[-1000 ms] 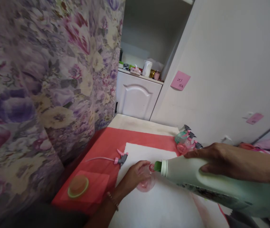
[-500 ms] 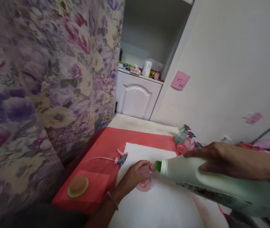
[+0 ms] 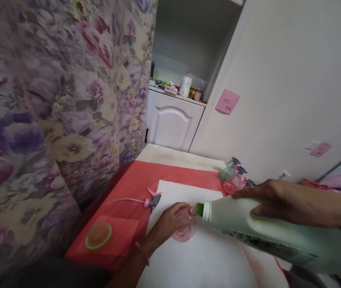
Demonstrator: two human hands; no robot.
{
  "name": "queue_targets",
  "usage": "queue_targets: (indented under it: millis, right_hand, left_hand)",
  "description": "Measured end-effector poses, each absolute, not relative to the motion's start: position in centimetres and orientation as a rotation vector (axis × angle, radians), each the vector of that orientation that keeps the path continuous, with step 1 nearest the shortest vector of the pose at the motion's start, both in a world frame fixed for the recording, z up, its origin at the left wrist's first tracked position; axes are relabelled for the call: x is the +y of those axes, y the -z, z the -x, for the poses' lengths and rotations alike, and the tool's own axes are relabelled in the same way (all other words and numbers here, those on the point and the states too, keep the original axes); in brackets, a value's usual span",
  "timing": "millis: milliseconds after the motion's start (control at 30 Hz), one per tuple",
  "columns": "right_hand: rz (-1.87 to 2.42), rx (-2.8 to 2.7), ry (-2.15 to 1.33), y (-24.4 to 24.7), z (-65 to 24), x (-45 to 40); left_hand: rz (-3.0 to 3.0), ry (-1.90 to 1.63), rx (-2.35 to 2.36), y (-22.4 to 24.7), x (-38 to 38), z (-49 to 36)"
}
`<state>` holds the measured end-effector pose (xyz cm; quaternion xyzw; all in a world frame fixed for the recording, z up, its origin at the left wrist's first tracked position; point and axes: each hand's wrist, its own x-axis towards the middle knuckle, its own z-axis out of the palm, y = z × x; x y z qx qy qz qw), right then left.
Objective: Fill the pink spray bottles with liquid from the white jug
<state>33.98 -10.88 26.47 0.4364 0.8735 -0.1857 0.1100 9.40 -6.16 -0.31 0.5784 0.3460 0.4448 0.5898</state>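
Observation:
My left hand (image 3: 172, 218) is closed around the side of a clear pink spray bottle (image 3: 184, 233) with its top off. The bottle stands on a white cloth (image 3: 200, 260). By its handle, my right hand (image 3: 274, 202) grips a large pale green jug (image 3: 236, 216), tipped over to the left. The jug's green spout (image 3: 199, 209) is right at the mouth of the pink bottle; whether liquid is flowing I cannot tell. Left of my left hand lies a grey and pink spray trigger head (image 3: 153, 201) with its thin tube.
Several spray bottles (image 3: 233, 182) stand at the table's back right. A round green-rimmed lid-like piece (image 3: 98, 235) lies on the red cloth (image 3: 122, 192) at left. A floral curtain (image 3: 68, 120) hangs to the left, with a white cabinet (image 3: 174, 124) behind the table.

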Motion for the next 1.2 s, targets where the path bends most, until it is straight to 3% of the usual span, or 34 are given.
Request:
queue_targets:
  millis: [867,1200]
  right_hand:
    - [-1.345,2.554,0.550,-26.0,-34.4,-10.6]
    - [-1.276,2.561,0.698,-27.7,-32.5,-11.5]
  left_hand:
    - [-1.365,-1.023,0.855,0.3,-6.1,-9.5]
    - [-1.330,-1.034,0.840,0.3,-6.2,-9.5]
